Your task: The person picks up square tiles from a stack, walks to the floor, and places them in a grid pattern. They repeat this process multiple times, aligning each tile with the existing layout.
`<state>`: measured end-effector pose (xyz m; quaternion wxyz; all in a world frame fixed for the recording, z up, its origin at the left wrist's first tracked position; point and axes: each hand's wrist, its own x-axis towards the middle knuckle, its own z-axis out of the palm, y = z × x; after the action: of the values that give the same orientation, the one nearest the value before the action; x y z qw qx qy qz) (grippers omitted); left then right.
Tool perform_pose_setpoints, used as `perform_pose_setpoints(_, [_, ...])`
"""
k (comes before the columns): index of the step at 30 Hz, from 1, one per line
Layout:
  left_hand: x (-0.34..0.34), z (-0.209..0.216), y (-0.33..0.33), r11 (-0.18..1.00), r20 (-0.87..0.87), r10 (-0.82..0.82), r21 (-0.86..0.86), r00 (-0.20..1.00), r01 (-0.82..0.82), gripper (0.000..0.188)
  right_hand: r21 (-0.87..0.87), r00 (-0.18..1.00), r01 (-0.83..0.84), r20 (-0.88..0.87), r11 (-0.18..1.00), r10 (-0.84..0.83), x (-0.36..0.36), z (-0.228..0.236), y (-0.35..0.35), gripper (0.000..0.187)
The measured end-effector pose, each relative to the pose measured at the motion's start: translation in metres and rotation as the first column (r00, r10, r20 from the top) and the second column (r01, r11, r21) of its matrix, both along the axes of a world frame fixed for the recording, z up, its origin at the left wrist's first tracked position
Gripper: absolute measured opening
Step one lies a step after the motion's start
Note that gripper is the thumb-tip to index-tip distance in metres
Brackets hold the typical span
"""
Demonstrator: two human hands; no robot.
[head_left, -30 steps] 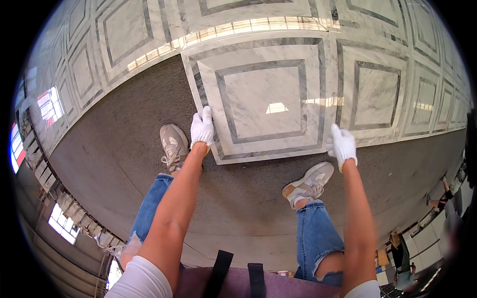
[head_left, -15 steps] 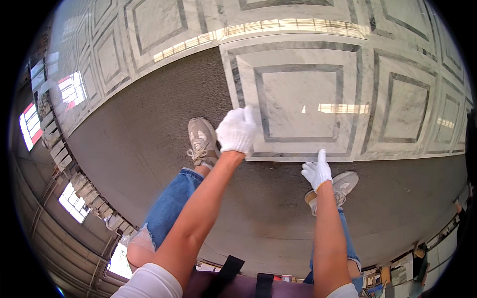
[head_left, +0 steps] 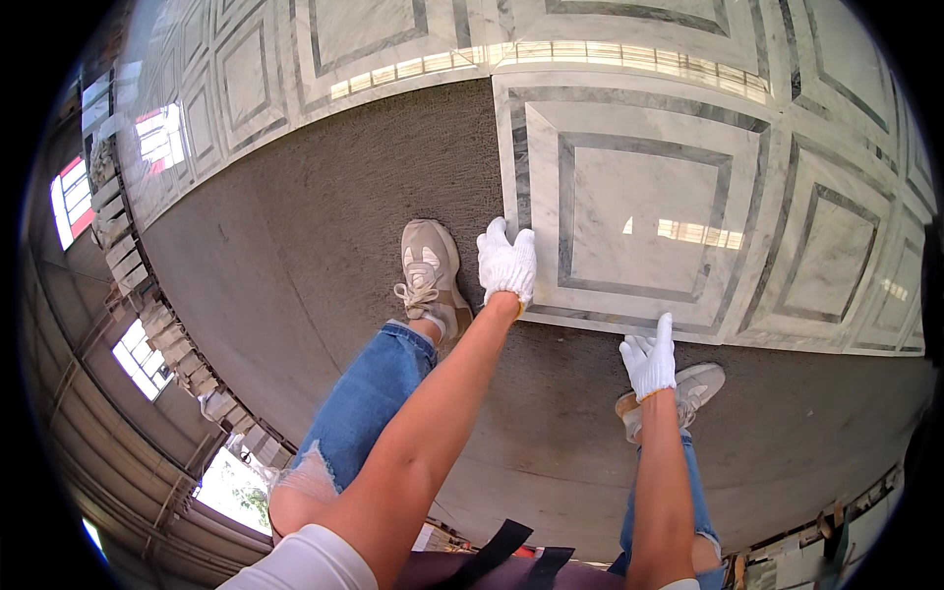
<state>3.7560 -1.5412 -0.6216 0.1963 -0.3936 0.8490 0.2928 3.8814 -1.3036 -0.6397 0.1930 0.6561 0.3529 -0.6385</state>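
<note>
A square polished marble tile (head_left: 644, 202), white with grey inlaid frames, lies before me against the tiles beyond it and on its right. My left hand (head_left: 507, 264), in a white knit glove, is closed at the tile's left edge near its close corner, fingers bent over the side. At the front edge my gloved right hand (head_left: 650, 366) has its thumb up on the border and its other fingers curled against the rim. Those fingertips are partly hidden.
More inlaid marble tiles (head_left: 831, 246) stretch away right and far. Rough grey floor (head_left: 324, 216) lies left of the tile. My left shoe (head_left: 430, 270) stands beside my left hand, my right shoe (head_left: 700, 388) below the front edge. Stacked pale slabs (head_left: 167, 344) line the left side.
The view has shifted, so the tile appears farther right and slightly lower. My left hand, blurred and fist-like before, now shows its fingers at the tile's left edge. My right hand stays at the front.
</note>
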Motion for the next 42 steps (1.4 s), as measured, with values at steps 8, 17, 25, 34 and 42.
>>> perform_pose_setpoints(8, [0.008, -0.022, -0.017, 0.997, -0.143, 0.045, 0.072, 0.989, -0.035, 0.056, -0.027, 0.999, 0.017, -0.028, 0.999, -0.018, -0.008, 0.005, -0.004, 0.086])
perform_pose_setpoints(17, [-0.001, -0.01, 0.0, 0.999, 0.03, -0.047, 0.02, 0.998, 0.046, 0.065, -0.031, 0.999, 0.006, 0.04, 1.0, -0.005, -0.005, 0.0, 0.004, 0.093])
perform_pose_setpoints(25, [0.0, -0.004, -0.015, 0.944, -0.005, -0.065, 0.324, 0.998, 0.063, 0.066, -0.039, 0.95, -0.302, 0.073, 0.952, 0.304, -0.008, 0.0, 0.021, 0.084])
perform_pose_setpoints(34, [0.008, 0.123, 0.019, 0.791, 0.078, -0.142, 0.608, 0.987, 0.065, 0.061, 0.348, 0.801, -0.553, -0.028, 0.757, 0.598, -0.013, 0.11, 0.099, 0.042])
perform_pose_setpoints(42, [0.07, 0.265, 0.047, 0.658, 0.066, -0.346, 0.728, 0.936, 0.192, 0.056, 0.293, 0.872, -0.373, -0.214, 0.88, 0.441, 0.069, 0.282, 0.112, 0.03])
